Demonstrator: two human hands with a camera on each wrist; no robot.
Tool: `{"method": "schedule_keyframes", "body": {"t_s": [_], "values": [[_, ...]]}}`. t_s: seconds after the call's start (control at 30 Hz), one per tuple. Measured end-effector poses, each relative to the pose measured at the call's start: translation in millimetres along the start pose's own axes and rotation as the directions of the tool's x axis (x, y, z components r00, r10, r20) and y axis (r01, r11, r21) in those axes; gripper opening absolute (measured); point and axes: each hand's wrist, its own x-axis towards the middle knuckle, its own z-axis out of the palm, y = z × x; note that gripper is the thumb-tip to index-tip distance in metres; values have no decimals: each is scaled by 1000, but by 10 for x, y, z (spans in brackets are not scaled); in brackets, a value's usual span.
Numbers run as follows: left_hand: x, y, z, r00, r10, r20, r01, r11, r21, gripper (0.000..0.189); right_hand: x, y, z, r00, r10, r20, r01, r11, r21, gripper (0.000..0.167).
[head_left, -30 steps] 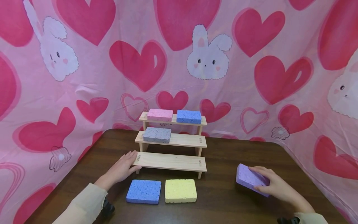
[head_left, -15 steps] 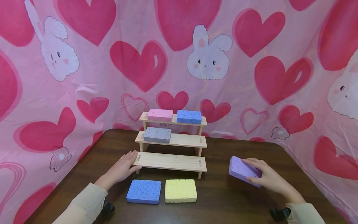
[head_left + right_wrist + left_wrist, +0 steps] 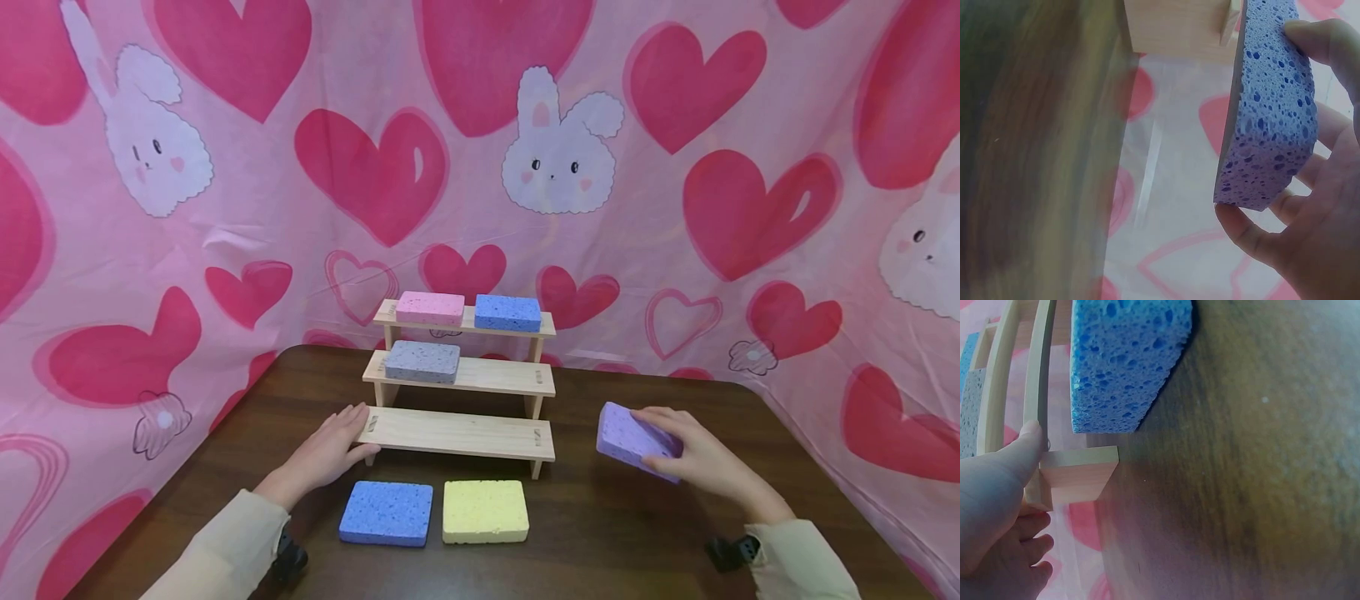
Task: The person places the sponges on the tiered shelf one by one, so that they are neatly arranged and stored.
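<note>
Nearest on the dark bench (image 3: 600, 533) lay a blue sponge (image 3: 386, 512) and a yellow sponge (image 3: 484, 511) side by side, just before the wooden stepped rack (image 3: 459, 433). The left hand (image 3: 326, 454) rested with straight fingers on the left end of the rack's lowest step, while the right hand (image 3: 693, 458), to the rack's right, gripped a tilted purple sponge (image 3: 628, 440) above the bench, fingers (image 3: 1254, 234) curled round its edges. Farther back, a grey sponge (image 3: 422, 361) sat on the middle step, and a pink sponge (image 3: 430, 307) and another blue one (image 3: 507, 312) on the top.
</note>
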Motion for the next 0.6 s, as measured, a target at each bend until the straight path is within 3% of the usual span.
{"method": "schedule_keyframes", "body": {"t_s": [0.33,0.6], "values": [[5,6,9,1000,-4,5,4,1000,-2,73,191,-103,38,999,-42,-9,42,999,7,61],[-5,8,-4,1000,-5,2,5,1000,1,72,344,-189,61,1000,-25,19,24,999,26,63]]}}
